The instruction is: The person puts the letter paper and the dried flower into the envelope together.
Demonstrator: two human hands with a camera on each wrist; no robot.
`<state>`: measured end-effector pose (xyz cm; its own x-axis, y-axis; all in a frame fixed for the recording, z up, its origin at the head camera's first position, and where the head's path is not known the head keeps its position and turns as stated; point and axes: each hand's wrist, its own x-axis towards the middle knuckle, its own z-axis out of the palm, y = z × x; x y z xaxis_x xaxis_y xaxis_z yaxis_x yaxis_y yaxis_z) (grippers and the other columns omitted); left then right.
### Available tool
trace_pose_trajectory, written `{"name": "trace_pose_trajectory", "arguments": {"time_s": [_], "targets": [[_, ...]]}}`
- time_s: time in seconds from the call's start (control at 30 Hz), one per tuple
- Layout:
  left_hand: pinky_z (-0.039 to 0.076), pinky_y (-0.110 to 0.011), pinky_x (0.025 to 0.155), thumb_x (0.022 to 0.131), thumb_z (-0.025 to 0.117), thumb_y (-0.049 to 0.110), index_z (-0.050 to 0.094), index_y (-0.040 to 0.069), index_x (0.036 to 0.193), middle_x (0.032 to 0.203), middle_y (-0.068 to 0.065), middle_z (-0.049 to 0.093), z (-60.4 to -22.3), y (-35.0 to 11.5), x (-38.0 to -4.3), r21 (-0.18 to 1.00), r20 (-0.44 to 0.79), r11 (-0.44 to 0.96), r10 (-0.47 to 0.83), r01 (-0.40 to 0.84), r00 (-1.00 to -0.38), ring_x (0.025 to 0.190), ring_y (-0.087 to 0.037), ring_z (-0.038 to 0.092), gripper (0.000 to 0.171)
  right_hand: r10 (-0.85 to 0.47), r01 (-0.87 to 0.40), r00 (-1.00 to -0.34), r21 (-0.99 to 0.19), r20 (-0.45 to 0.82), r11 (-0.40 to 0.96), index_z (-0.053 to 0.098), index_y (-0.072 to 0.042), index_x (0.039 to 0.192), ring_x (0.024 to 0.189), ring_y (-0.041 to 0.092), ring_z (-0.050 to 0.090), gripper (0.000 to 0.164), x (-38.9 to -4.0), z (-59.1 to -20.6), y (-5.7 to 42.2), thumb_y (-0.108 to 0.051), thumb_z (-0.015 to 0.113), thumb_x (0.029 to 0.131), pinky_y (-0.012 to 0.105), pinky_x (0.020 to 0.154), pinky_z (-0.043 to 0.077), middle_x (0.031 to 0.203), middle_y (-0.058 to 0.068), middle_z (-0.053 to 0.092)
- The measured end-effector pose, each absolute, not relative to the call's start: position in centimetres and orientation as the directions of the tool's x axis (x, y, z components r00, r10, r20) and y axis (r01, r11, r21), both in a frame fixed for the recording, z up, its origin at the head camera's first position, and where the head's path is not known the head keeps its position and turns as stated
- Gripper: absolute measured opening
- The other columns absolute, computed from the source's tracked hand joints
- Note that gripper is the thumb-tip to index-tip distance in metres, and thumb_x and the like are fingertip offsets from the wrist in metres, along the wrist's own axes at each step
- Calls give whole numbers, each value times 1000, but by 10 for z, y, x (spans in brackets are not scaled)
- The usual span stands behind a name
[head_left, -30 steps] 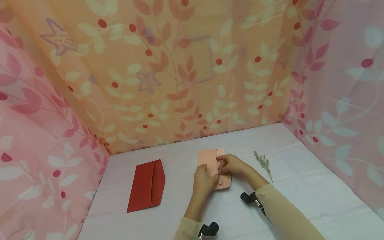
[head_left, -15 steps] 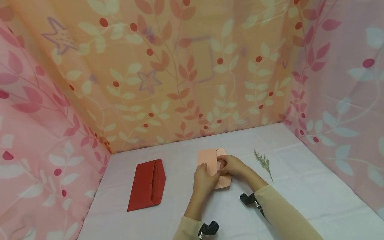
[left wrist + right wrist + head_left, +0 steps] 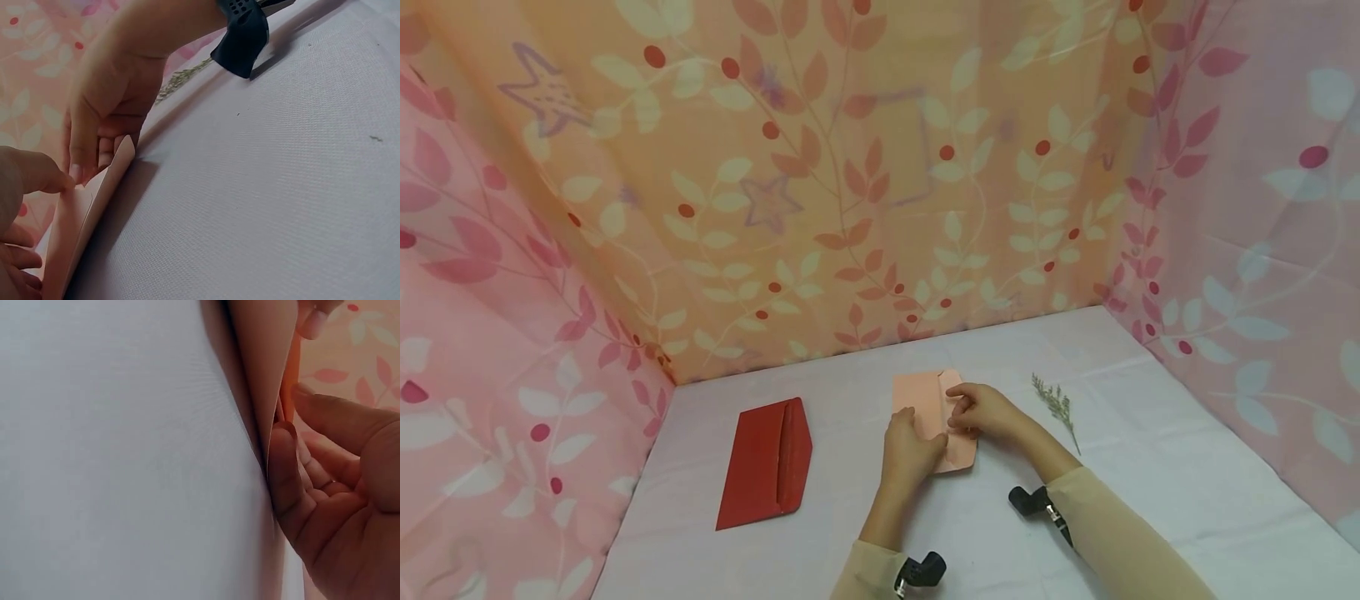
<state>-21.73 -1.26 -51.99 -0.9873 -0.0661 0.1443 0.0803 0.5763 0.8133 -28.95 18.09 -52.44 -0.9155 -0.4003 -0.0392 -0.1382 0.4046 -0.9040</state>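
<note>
A peach paper envelope [image 3: 917, 390] lies on the white cloth, its flap opened out to the right. My left hand [image 3: 907, 450] grips its near left part, thumb on top; in the left wrist view the fingers curl at the edge of the envelope [image 3: 70, 219]. At the mouth and flap is my right hand [image 3: 992, 411], thumb and forefinger apart with a gap between them. The right wrist view has the thumb of my right hand [image 3: 350, 481] against the envelope's orange inside and the forefinger by the flap edge. The envelope's contents are hidden.
A red envelope [image 3: 756, 467] with its flap opened lies to the left. On the right is a green sprig [image 3: 1057, 408]. The cloth-covered table [image 3: 1150, 450] is bounded by floral curtains [image 3: 820, 250] at the back and both sides.
The white strip that showed at the envelope's mouth a second ago has gone out of sight. My right hand's fingers have parted and shifted slightly right. The left hand stays in place.
</note>
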Motion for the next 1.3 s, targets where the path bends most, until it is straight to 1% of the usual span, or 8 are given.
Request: {"name": "trace_pose_trajectory", "arguments": {"time_s": [0.13, 0.27, 0.47, 0.63, 0.8, 0.9, 1.1, 1.3], "targets": [[44, -57, 110, 79, 81, 25, 55, -11, 138, 142, -29, 56, -520, -14, -217, 813, 134, 577, -61, 74, -989, 136, -46, 50, 74, -424, -155, -906, -928, -3, 338, 53, 9, 138, 70, 20, 67, 54, -284, -523, 188, -5, 73, 91, 34, 63, 59, 92, 13, 67], [43, -57, 111, 79, 80, 25, 54, -11, 139, 142, -29, 56, -521, -16, -219, 802, 137, 592, -53, 80, -989, 138, -45, 48, 74, -410, -194, -910, -931, 55, 308, 55, 9, 136, 77, 22, 67, 49, -274, -515, 193, -3, 72, 92, 32, 67, 59, 99, 16, 67], [42, -57, 112, 77, 80, 23, 55, -12, 137, 140, -30, 58, -524, -17, -220, 804, 141, 589, -55, 82, -988, 140, -48, 46, 74, -320, -241, -940, -899, 121, 366, 60, 3, 135, 93, 21, 65, 44, -252, -494, 207, -5, 72, 93, 28, 75, 60, 107, 16, 67], [40, -56, 114, 76, 79, 21, 56, -13, 136, 139, -30, 59, -524, -17, -219, 799, 151, 596, -62, 85, -986, 141, -49, 44, 73, -270, -260, -951, -862, 151, 436, 64, -4, 131, 99, 23, 67, 39, -243, -484, 225, -5, 73, 93, 25, 78, 58, 108, 15, 69], [40, -55, 115, 76, 80, 21, 55, -12, 137, 140, -29, 58, -521, -17, -219, 796, 148, 599, -62, 82, -987, 142, -48, 43, 73, -209, -285, -957, -802, 203, 524, 68, -12, 127, 99, 21, 68, 36, -236, -480, 245, -9, 76, 92, 24, 79, 58, 107, 12, 71], [40, -56, 114, 76, 81, 21, 56, -12, 136, 140, -29, 58, -522, -17, -220, 794, 152, 603, -62, 84, -986, 142, -48, 43, 73, -180, -282, -959, -771, 218, 571, 67, -10, 128, 99, 19, 67, 37, -231, -478, 257, -11, 76, 92, 22, 80, 57, 106, 9, 72], [40, -54, 115, 77, 81, 23, 56, -11, 137, 140, -28, 59, -530, -17, -223, 791, 137, 608, -63, 71, -989, 143, -46, 43, 73, -121, -253, -966, -728, 230, 637, 67, -8, 129, 97, 14, 66, 38, -221, -477, 281, -16, 77, 93, 19, 80, 55, 108, 9, 73], [43, -54, 112, 76, 81, 22, 57, -11, 136, 138, -28, 60, -529, -16, -224, 789, 144, 611, -70, 71, -987, 140, -45, 46, 72, -65, -198, -974, -683, 216, 703, 67, -7, 128, 93, 17, 66, 41, -218, -476, 300, -26, 77, 93, 24, 73, 51, 103, 4, 71]]}}
